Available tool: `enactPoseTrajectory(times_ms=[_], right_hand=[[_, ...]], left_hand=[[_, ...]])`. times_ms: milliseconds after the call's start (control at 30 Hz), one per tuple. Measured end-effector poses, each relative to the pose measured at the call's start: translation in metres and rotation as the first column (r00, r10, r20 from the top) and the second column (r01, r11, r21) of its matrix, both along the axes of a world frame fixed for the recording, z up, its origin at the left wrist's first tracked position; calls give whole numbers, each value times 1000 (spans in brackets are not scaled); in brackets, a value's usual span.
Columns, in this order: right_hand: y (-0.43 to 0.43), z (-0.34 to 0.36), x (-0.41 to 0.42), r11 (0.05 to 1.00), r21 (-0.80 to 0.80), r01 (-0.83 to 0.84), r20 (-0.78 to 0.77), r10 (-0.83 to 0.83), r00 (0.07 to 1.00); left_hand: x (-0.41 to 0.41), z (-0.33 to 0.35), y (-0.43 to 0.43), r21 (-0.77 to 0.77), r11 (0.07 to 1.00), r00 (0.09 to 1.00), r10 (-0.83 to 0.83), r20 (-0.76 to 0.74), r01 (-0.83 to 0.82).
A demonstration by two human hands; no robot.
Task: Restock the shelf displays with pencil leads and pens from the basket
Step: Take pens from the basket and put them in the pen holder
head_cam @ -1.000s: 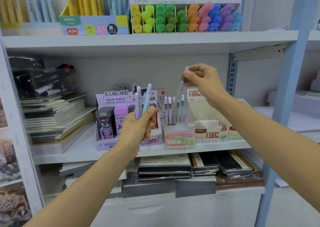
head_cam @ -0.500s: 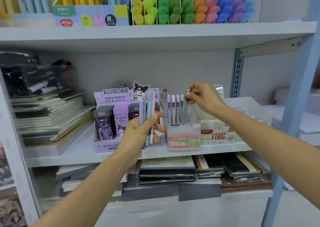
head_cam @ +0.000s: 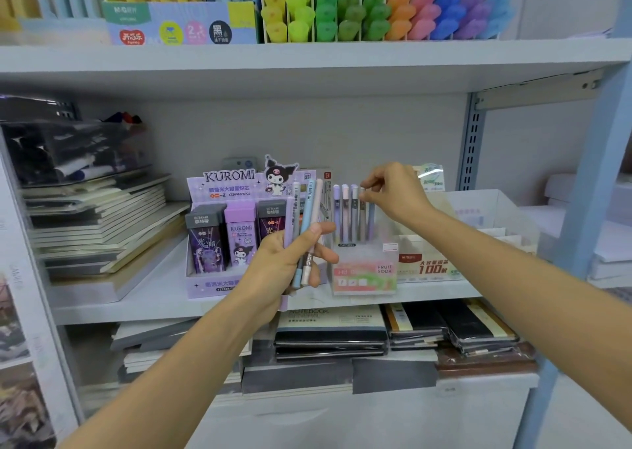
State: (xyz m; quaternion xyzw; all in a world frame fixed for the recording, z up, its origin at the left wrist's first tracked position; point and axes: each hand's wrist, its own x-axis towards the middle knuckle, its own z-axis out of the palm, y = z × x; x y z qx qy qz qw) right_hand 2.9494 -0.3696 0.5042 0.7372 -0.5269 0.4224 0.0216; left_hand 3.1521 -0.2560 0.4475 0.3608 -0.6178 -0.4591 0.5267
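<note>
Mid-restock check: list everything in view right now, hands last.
highlighters: many, yellow through purple, top shelf right
pen box: one, lilac and yellow, top shelf left
Kuromi display: one, purple, middle shelf
lead cases: three showing, two dark, one purple, in Kuromi display
pen stand: one, clear, right of Kuromi display
stand pens: about five, pastel, upright in pen stand
lead box: one, white and orange, right of pen stand
pale notebooks: one stack, cream, middle shelf left
black notebooks: several stacks, black, bottom shelf
held pens: about four, purple, blue, pink, left hand
left hand: one, grips held pens
right hand: one, pinches one stand pen's top
</note>
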Motion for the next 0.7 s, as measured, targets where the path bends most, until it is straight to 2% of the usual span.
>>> enactPoseTrajectory(times_ms=[67, 133, 167, 233, 267, 333, 400, 467, 533, 600, 633, 700], right_hand=[[6, 4, 0, 1000, 8, -10, 28, 9, 1000], [18, 8, 1, 992, 20, -125, 203, 118, 972], [27, 9, 1, 969, 49, -242, 325, 214, 921], [44, 12, 4, 837, 136, -531, 510, 400, 761], [51, 12, 6, 754, 173, -634, 549, 461, 697], [60, 9, 9, 638, 205, -742, 581, 531, 617], [64, 10, 9, 624, 189, -758, 616, 526, 587], [65, 13, 3, 657, 125, -744, 685, 485, 543], [64, 17, -6, 689, 28, -724, 769, 448, 456], [65, 18, -16, 676, -1, -736, 815, 427, 391], [67, 16, -19, 653, 28, -756, 812, 427, 399], [72, 9, -22, 617, 153, -772, 749, 437, 498]], left_hand=[[-1, 0, 1, 0, 1000, 1000, -23, 0, 23], [-2, 0, 3, -5, 999, 999, -38, 10, 39], [-3, 1, 4, -9, 999, 999, -42, 20, 42], [-6, 1, 5, -20, 999, 998, -47, 40, 48], [-8, 1, 5, -27, 998, 998, -48, 49, 49], [-11, 2, 7, -39, 998, 996, -46, 74, 49], [-12, 3, 9, -38, 998, 995, -52, 83, 55], [-7, 4, 11, -18, 998, 997, -60, 56, 61], [0, 5, 12, -1, 999, 999, -37, 6, 37], [6, 5, 12, 8, 999, 998, 45, -53, -44], [7, 5, 12, 14, 995, 990, 105, -89, -104], [7, 6, 12, 27, 976, 960, 216, -177, -215]])
